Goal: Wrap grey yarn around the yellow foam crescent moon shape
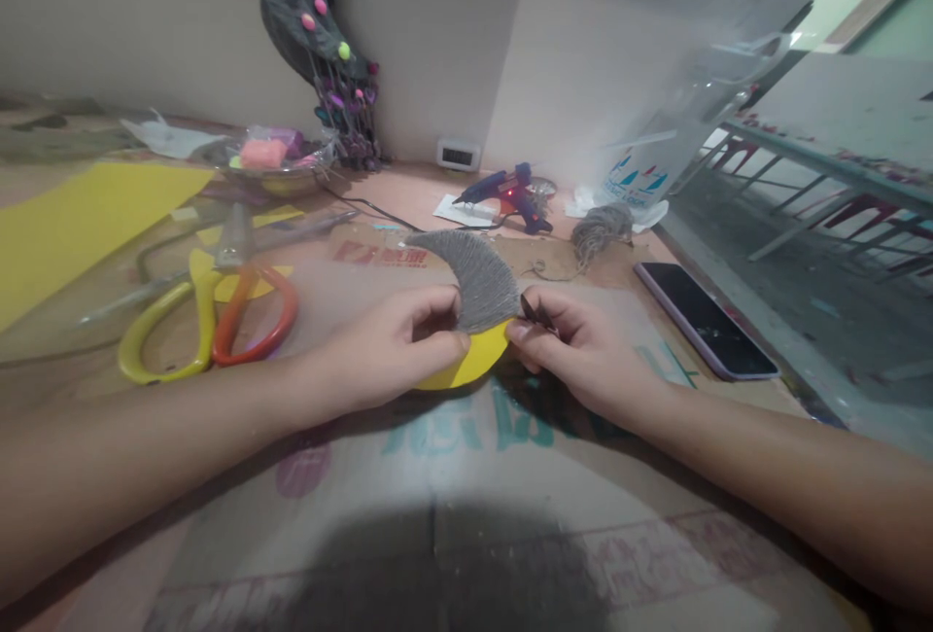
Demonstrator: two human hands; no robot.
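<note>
A yellow crescent-shaped card [477, 360] stands in the middle of the cardboard work surface, its upper part wrapped in grey twine [473, 272]. My left hand [397, 345] is closed on the crescent's left edge, thumb in front. My right hand [575, 345] pinches a strand of the twine against the crescent's right edge. The strand runs back toward a ball of grey twine [602, 228] lying behind.
Two pairs of scissors, one yellow-handled [164, 335] and one orange-handled [255, 321], lie at the left. A blue glue gun [510, 193] rests at the back. A phone [704, 326] lies at the right. Yellow paper [73, 224] is far left. A bowl of pompoms [273, 160] sits behind.
</note>
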